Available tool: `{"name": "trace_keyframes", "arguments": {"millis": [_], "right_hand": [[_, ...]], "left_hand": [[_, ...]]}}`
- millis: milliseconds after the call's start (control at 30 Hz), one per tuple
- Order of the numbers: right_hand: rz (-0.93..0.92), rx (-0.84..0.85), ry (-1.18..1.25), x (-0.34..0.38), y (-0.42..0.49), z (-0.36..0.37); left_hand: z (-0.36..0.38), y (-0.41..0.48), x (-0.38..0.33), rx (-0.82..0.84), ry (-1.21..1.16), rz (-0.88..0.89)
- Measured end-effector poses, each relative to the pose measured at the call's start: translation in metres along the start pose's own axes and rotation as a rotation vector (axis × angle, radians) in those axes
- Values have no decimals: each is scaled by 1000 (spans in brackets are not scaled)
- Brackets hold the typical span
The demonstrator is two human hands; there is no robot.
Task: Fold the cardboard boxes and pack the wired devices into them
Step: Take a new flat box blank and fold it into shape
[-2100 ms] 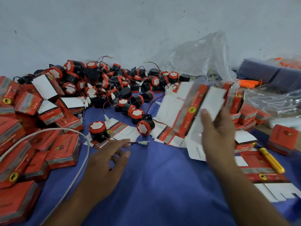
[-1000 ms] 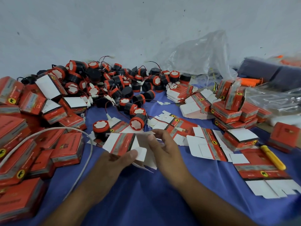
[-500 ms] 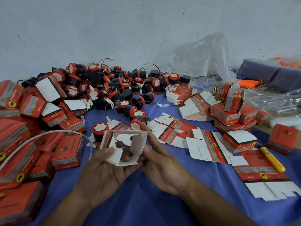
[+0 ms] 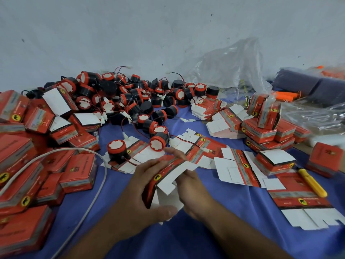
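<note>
A half-folded red and white cardboard box (image 4: 168, 176) is held above the blue cloth (image 4: 214, 221) between both hands. My left hand (image 4: 138, 195) grips its left side, thumb under the lower edge. My right hand (image 4: 188, 182) holds its right side from behind, fingers reaching over the top edge and partly hidden by a white flap. Just beyond lie two round black and orange wired devices (image 4: 116, 149) (image 4: 158, 142). A big heap of such devices (image 4: 134, 96) fills the back. Flat box blanks (image 4: 240, 169) lie to the right.
Closed red boxes (image 4: 78, 171) are stacked at the left and more at the right (image 4: 261, 131). A white cable (image 4: 97, 186) curves over the left boxes and cloth. A yellow-handled tool (image 4: 311, 183) lies at the right. A clear plastic bag (image 4: 229, 66) stands against the wall.
My right hand brought a flat blank from the right to the middle and my left hand joined it. Both hands opened it up and have turned its red printed side toward me.
</note>
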State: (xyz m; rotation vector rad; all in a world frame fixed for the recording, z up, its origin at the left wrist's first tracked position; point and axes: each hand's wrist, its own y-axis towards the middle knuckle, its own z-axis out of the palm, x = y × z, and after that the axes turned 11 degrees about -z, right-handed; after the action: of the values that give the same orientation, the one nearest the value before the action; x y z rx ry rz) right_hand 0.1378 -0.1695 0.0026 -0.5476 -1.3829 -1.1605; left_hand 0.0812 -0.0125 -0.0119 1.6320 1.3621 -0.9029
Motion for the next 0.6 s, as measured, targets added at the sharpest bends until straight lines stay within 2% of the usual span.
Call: {"name": "trace_keyframes", "arguments": {"millis": [200, 333, 400, 467, 600], "right_hand": [[-11, 104, -65, 6, 2, -6], [35, 204, -89, 5, 3, -6], [36, 221, -96, 4, 2, -6], [14, 206, -70, 6, 1, -4], [-24, 140, -9, 6, 0, -3]], "left_hand": [[0, 3, -3, -223, -27, 80], [-10, 5, -1, -376, -201, -40], [-14, 6, 1, -390, -289, -104], [-14, 6, -1, -367, -240, -109], [-7, 3, -6, -296, -51, 53]]}}
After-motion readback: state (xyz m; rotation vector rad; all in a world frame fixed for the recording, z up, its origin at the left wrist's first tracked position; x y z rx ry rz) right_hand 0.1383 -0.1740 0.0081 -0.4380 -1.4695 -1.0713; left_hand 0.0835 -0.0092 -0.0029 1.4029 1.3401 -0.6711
